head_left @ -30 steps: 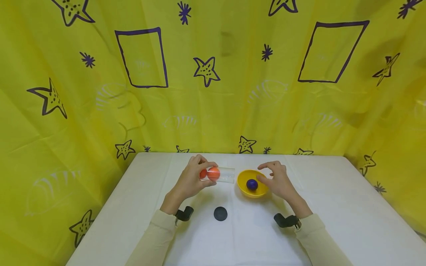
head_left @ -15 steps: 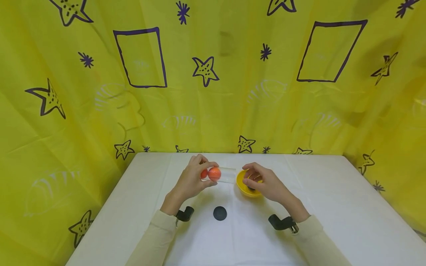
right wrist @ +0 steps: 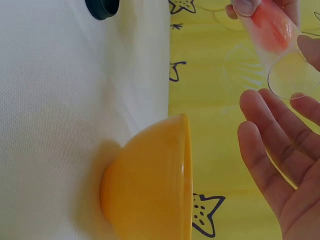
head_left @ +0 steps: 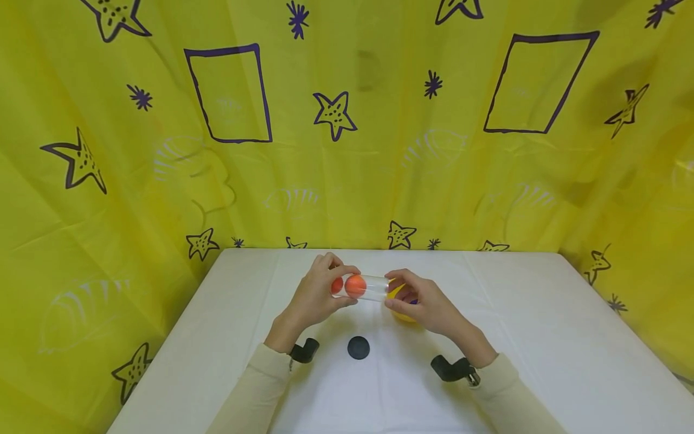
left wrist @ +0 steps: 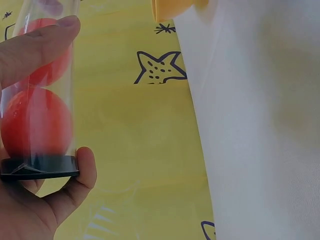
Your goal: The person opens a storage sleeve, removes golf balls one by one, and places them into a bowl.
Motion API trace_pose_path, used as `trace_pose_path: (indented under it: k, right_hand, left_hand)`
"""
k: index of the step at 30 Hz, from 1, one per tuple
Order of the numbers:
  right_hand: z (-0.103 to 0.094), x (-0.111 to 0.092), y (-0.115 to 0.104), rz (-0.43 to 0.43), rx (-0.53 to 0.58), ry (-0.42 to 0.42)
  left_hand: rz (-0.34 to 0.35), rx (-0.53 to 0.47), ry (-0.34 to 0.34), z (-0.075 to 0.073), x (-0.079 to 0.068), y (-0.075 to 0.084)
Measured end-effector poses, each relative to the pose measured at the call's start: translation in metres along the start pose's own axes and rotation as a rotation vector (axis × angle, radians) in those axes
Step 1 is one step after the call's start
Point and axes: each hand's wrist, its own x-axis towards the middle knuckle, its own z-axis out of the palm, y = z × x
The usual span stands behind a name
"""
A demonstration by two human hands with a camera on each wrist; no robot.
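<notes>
A clear tube (head_left: 376, 289) lies nearly level above the table, two orange-red balls (head_left: 355, 286) inside it. My left hand (head_left: 317, 292) grips its left part; the left wrist view shows a black cap (left wrist: 40, 167) on that end. The thumb and index finger of my right hand (head_left: 428, 301) pinch the open end (right wrist: 270, 82) of the tube; its other fingers are extended below the rim. Under the right hand stands a yellow bowl (right wrist: 150, 185), mostly covered by the hand in the head view. A bit of a purple-blue ball (head_left: 414, 302) shows in it.
A loose round black cap (head_left: 358, 348) lies on the white table (head_left: 379, 392), nearer than the bowl. Behind the table hangs a yellow curtain (head_left: 347, 181) with dark stars and frames. Each wrist wears a black camera mount (head_left: 450, 367).
My right hand has moved left from over the bowl to the tube's open end. The left hand and the tube have shifted slightly right. The purple-blue ball stays in the bowl.
</notes>
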Motion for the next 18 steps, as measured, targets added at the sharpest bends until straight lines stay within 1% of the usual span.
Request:
trace_pose_path:
  k: [5, 11, 18]
  right_hand:
    - [0.0003, 0.0, 0.0012, 0.003, -0.003, 0.009]
    - [0.0007, 0.0005, 0.0023, 0.017, -0.008, 0.006]
    - [0.0007, 0.0003, 0.0023, 0.009, 0.001, 0.005]
  left_hand:
    - [0.015, 0.001, 0.011, 0.0003, 0.0004, -0.0006]
    - [0.009, 0.006, 0.014, 0.0003, 0.0004, -0.0016]
    - [0.001, -0.011, 0.015, -0.0021, 0.0, -0.0003]
